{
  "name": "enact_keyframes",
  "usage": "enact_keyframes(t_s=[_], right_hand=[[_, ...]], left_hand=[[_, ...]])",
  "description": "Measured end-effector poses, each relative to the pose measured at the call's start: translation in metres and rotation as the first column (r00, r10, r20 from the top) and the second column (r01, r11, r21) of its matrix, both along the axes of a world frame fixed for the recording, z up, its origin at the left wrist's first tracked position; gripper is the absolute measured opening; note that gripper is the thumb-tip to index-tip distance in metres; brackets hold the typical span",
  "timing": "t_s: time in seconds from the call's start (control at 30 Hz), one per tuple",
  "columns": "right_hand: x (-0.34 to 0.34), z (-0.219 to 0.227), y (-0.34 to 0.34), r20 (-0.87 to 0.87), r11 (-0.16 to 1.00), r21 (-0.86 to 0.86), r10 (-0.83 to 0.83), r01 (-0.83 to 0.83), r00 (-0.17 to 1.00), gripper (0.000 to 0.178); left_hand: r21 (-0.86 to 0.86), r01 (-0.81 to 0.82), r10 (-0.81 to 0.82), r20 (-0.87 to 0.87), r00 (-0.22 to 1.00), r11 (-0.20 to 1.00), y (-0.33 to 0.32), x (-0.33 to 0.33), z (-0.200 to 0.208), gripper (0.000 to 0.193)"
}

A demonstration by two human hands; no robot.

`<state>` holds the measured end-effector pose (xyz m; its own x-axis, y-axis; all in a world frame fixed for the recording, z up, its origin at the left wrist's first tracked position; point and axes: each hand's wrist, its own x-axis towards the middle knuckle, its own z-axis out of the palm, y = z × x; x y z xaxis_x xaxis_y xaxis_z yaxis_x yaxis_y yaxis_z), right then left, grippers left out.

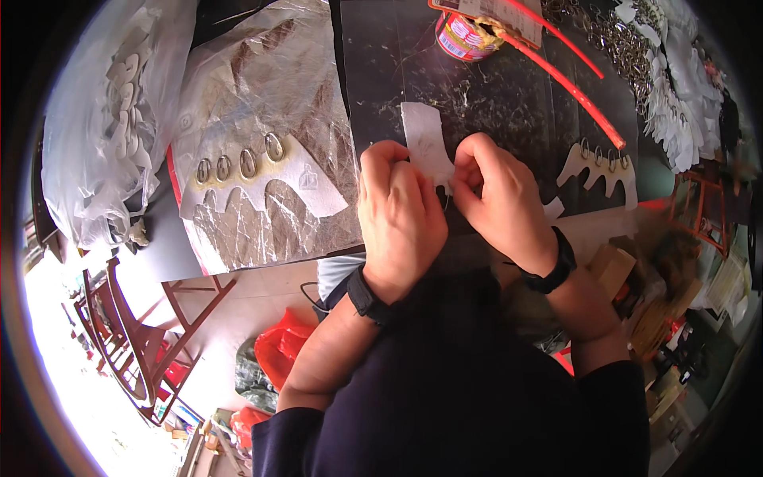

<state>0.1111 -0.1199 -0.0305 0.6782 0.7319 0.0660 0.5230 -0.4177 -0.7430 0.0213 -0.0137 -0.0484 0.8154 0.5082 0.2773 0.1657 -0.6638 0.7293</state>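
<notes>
My left hand (397,211) and my right hand (497,195) meet over the near edge of a black work table (509,95). Together they pinch a white cut-out piece (425,139) with scalloped edges. Its upper part lies on the table; its lower end is hidden between my fingers. Both wrists carry black bands. To the right lies a similar white piece with metal rings (600,167). To the left, a larger white piece with several oval metal rings (258,179) rests on crinkled clear plastic.
A small round tin (465,36) and red strips (572,83) lie at the table's far side. Piles of white pieces and metal rings (668,71) fill the right. A clear bag of parts (111,111) sits left. A wooden chair (139,342) and red bags stand below.
</notes>
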Motion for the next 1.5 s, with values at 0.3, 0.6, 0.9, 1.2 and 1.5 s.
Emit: enact_keyframes(t_s=[0.3,0.6,0.9,1.2,1.5], right_hand=[[0.006,0.007,0.002,-0.078,0.998,-0.047,0.037,-0.040,0.996,0.012],[0.007,0.009,0.000,-0.033,0.995,-0.075,0.059,-0.061,0.998,0.011],[0.007,0.010,-0.001,0.126,0.993,-0.107,0.071,-0.057,0.990,0.014],[0.013,0.001,-0.007,0.175,0.987,-0.161,0.024,0.004,0.984,0.014],[0.012,-0.008,-0.008,0.146,0.986,-0.157,-0.028,0.051,0.989,0.011]], left_hand=[[-0.008,0.016,-0.017,-0.111,0.994,1.000,0.005,0.005,0.007,0.011],[-0.052,0.033,-0.041,-0.161,0.986,0.998,0.006,0.005,0.010,0.014],[-0.090,0.032,-0.045,-0.141,0.989,0.995,0.008,0.003,0.011,0.013],[-0.077,0.031,-0.041,-0.132,0.990,0.997,0.009,0.003,0.012,0.019],[-0.105,0.071,-0.081,-0.101,0.992,0.992,0.007,0.004,0.014,0.019]])
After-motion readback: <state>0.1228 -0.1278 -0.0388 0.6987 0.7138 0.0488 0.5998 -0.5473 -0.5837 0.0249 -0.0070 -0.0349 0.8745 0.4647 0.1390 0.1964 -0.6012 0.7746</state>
